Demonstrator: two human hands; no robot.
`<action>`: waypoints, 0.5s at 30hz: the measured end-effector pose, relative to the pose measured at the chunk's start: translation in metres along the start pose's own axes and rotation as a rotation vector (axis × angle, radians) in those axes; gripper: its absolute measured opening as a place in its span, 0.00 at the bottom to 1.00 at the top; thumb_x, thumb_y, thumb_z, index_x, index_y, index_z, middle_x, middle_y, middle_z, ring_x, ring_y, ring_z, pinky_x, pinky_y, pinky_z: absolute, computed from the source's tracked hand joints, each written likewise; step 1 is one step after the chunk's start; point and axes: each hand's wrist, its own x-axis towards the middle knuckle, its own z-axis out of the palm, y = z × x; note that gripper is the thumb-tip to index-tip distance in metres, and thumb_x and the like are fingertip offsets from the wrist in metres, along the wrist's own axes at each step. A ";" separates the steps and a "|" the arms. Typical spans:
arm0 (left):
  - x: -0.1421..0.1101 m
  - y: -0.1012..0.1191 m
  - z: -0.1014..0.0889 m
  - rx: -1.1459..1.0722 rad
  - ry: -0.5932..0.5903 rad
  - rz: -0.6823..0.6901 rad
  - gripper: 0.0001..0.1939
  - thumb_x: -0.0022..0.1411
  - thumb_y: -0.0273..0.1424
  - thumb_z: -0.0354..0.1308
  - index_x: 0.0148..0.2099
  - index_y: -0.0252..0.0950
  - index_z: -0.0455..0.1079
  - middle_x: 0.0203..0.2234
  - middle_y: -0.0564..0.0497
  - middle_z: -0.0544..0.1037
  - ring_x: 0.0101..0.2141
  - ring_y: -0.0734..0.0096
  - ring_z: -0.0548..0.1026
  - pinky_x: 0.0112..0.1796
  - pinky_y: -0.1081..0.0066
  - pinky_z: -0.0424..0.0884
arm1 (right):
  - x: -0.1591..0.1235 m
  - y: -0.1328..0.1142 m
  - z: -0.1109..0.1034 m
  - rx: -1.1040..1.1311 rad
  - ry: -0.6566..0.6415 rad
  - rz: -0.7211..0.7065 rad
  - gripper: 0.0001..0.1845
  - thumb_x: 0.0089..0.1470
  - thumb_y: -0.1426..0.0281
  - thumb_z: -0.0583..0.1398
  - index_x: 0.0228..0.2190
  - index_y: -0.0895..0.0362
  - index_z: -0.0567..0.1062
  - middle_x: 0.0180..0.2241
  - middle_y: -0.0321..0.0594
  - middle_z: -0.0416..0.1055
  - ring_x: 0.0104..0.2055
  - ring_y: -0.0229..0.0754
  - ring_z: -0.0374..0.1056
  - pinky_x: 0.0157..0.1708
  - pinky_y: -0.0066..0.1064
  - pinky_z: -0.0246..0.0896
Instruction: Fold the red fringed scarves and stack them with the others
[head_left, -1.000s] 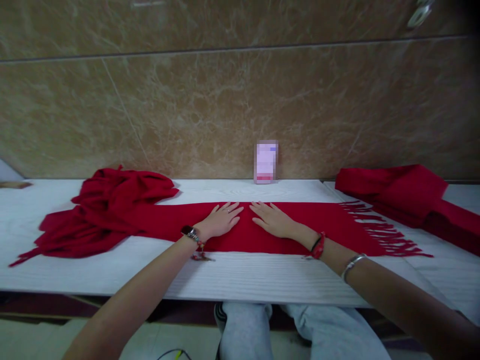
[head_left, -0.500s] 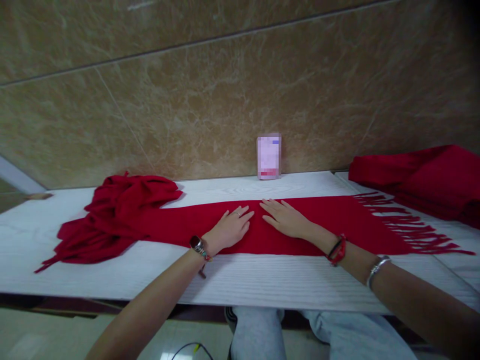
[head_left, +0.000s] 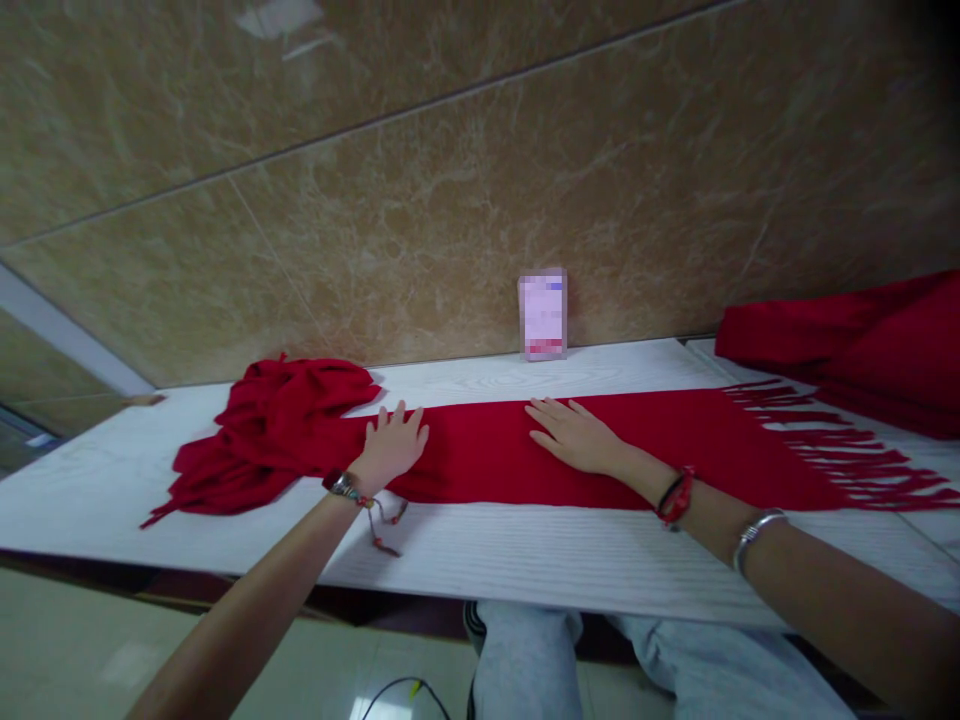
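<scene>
A red fringed scarf (head_left: 480, 455) lies lengthwise on the white table, flat from the middle to its tasselled right end. Its left part is bunched into a loose heap. My left hand (head_left: 391, 445) rests palm down with fingers spread, close to where the flat cloth meets the heap. Flat on the middle of the scarf is my right hand (head_left: 576, 435), its fingers stretched out and pointing left. Neither hand grips the cloth.
More folded red cloth (head_left: 847, 350) sits at the back right. A small card-like item (head_left: 543, 315), blurred out, leans against the marbled tile wall (head_left: 420, 220). The white table's (head_left: 480, 575) front edge runs just before my legs, and a cable (head_left: 397, 685) lies on the floor.
My left hand has slid left along the scarf, away from my right hand, with its fingers more spread. My right hand stays in place. The view has shifted slightly left.
</scene>
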 end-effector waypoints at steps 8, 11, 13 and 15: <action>0.011 0.019 0.005 -0.157 -0.166 0.408 0.24 0.67 0.39 0.35 0.64 0.46 0.43 0.63 0.51 0.42 0.62 0.64 0.41 0.57 0.54 0.44 | -0.001 -0.002 -0.004 -0.017 -0.024 0.003 0.28 0.59 0.61 0.43 0.57 0.60 0.58 0.60 0.45 0.51 0.61 0.49 0.48 0.57 0.47 0.43; 0.012 -0.018 0.017 -0.119 -0.116 0.270 0.25 0.67 0.38 0.33 0.64 0.42 0.42 0.63 0.48 0.43 0.61 0.64 0.42 0.57 0.56 0.44 | 0.000 -0.001 -0.003 -0.026 -0.014 -0.010 0.28 0.59 0.61 0.43 0.57 0.59 0.58 0.60 0.45 0.51 0.61 0.48 0.48 0.57 0.46 0.43; 0.011 -0.043 0.022 -0.083 -0.077 0.212 0.25 0.67 0.36 0.32 0.64 0.38 0.43 0.63 0.45 0.46 0.61 0.65 0.45 0.56 0.59 0.46 | 0.000 0.000 -0.002 -0.028 -0.010 -0.008 0.27 0.59 0.61 0.43 0.57 0.58 0.58 0.60 0.45 0.52 0.61 0.48 0.48 0.57 0.47 0.43; 0.006 -0.060 0.023 -0.026 -0.026 0.175 0.25 0.67 0.35 0.33 0.64 0.36 0.46 0.62 0.44 0.49 0.60 0.64 0.47 0.56 0.60 0.47 | 0.000 0.000 -0.001 -0.025 -0.008 -0.002 0.28 0.58 0.61 0.43 0.57 0.58 0.58 0.60 0.45 0.52 0.61 0.48 0.48 0.57 0.47 0.44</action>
